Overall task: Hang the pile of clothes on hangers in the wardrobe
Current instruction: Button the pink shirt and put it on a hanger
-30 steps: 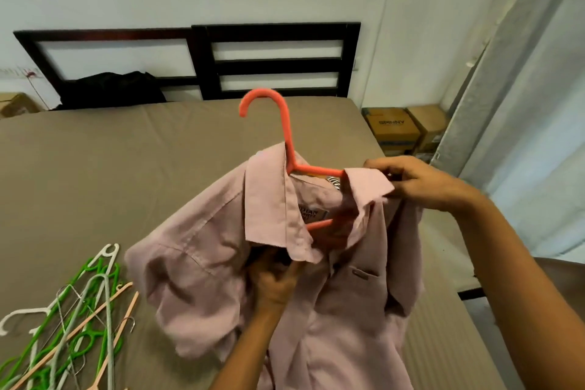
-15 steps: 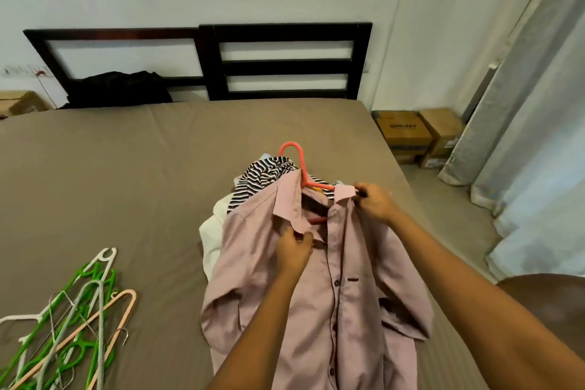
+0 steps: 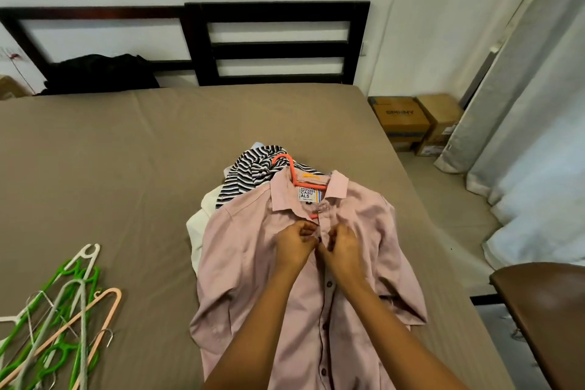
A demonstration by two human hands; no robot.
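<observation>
Pink shirt (image 3: 247, 263) on brown bed (image 3: 126, 152) near curtains (image 3: 538, 104)

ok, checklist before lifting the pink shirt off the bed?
1. Coral plastic hanger inside pink button-up shirt collar: ok, hook sticks out above.
2. Button under the collar fastened: cannot tell, left hand and right hand cover it.
3. Grip on the placket: ok, both hands pinch it.
4. Hook clear of black-and-white striped top: not ok, lies on it.
5. Wardrobe in view: not ok.
</observation>
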